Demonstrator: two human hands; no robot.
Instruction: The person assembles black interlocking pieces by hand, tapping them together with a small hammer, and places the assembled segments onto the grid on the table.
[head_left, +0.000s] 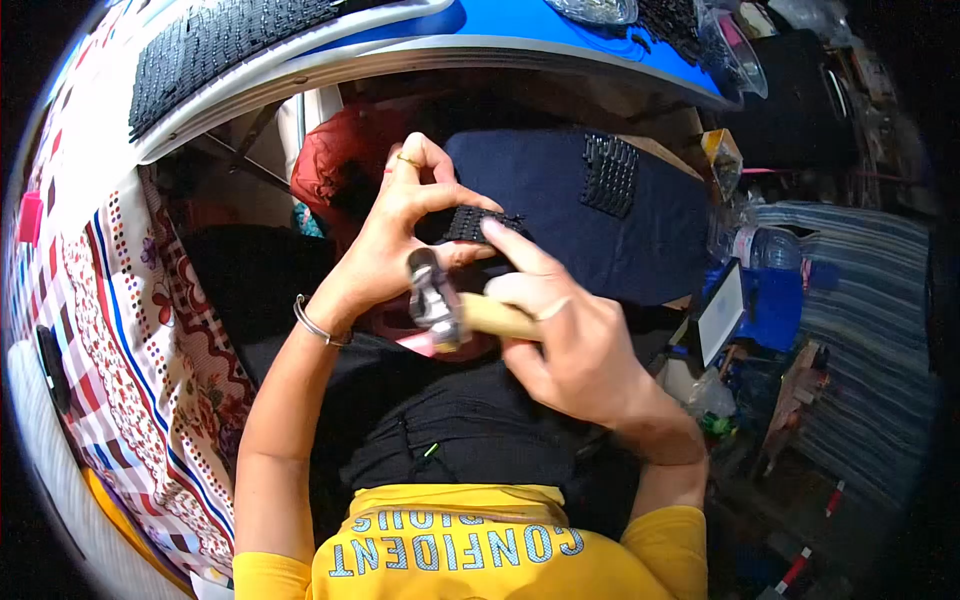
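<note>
My left hand [400, 220] pinches a small black beaded piece [468, 224] between thumb and fingers, over my lap. The index finger of my right hand [575, 330] reaches out to touch the right end of that piece. Curled in the other fingers of the right hand is a hammer with a yellowish handle [500, 318]. Its shiny metal head [436, 300] is blurred and hangs just below the left thumb. Beyond the hands, another black beaded piece [610, 175] lies on a dark blue cloth-covered surface [540, 165].
A blue table [500, 22] with a pale rim spans the top, bearing a large black beaded mat [215, 60] and a clear plastic container [595, 10]. Patterned cloth [130, 300] hangs at left. To the right are a plastic bottle [768, 247] and a striped cloth [860, 350].
</note>
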